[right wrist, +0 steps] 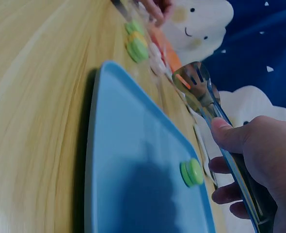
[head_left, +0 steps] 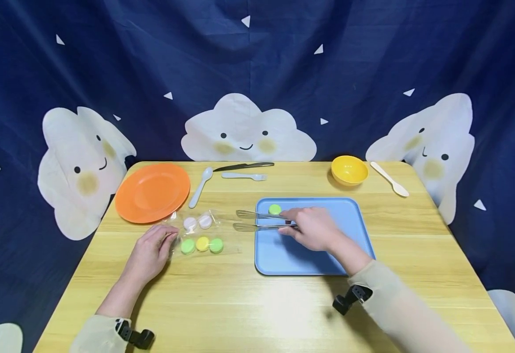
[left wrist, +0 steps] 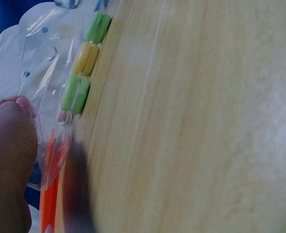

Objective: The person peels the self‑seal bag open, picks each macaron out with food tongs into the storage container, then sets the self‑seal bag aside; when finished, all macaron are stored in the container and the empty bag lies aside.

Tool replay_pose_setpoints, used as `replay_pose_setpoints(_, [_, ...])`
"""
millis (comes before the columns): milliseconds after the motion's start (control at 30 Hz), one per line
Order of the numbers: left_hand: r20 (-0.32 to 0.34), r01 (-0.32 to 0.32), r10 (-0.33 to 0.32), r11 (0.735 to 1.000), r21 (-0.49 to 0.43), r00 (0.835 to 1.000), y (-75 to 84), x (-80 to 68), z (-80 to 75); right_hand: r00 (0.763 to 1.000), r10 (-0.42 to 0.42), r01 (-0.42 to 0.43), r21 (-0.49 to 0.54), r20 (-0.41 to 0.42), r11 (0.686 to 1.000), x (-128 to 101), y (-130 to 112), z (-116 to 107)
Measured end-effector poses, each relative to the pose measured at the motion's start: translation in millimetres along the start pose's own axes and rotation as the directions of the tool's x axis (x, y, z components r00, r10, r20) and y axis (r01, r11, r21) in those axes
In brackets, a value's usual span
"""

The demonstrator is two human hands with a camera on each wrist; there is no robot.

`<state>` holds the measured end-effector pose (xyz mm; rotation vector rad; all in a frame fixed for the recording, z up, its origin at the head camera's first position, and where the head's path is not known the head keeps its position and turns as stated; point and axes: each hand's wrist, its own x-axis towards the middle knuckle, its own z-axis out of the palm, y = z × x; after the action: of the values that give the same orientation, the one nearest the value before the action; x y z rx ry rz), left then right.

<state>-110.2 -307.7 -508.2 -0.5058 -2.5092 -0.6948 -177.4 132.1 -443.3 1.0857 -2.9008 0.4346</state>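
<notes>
The macarons in the clear bag (head_left: 202, 233) lie to the left of the tongs (head_left: 266, 227), beyond the tips. The long axis of the tongs is set roughly left to right, with the tips directed at the bag, and the front row, in which a yellow macaron (head_left: 202, 243) is placed between two green ones, is aligned in about the same direction. Two pale macarons (head_left: 190, 224) are positioned behind that row.

The bagged macarons are approached most closely by the left hand (head_left: 153, 247); the bag's left edge is pinched between its thumb and fingers. The tongs are gripped by the right hand (head_left: 312, 228), with thumb and fingers curled around the arms; the two tips are held apart, with nothing seen between them. Whether the bag's film is touched by the tips cannot be determined.

The tongs are held over the blue tray (head_left: 292, 262). A single green macaron (head_left: 275, 210) is located near the tray's far left corner, just beyond the tongs and leftward of the right hand's fingers.
</notes>
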Motion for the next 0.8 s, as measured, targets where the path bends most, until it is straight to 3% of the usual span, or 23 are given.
replay_pose_setpoints(567, [-0.003,-0.022,0.022,1.000,-0.005,1.000,-1.6,0.4,0.3,0.998,-0.010,0.010,0.001,0.061,1.000,40.8,-33.3,29.7])
replay_pose_setpoints(800, [-0.024,-0.039,0.038,0.999,-0.020,0.999,-1.6,1.1,0.6,0.999,-0.021,0.022,-0.022,0.030,1.000,51.2,-42.8,42.4])
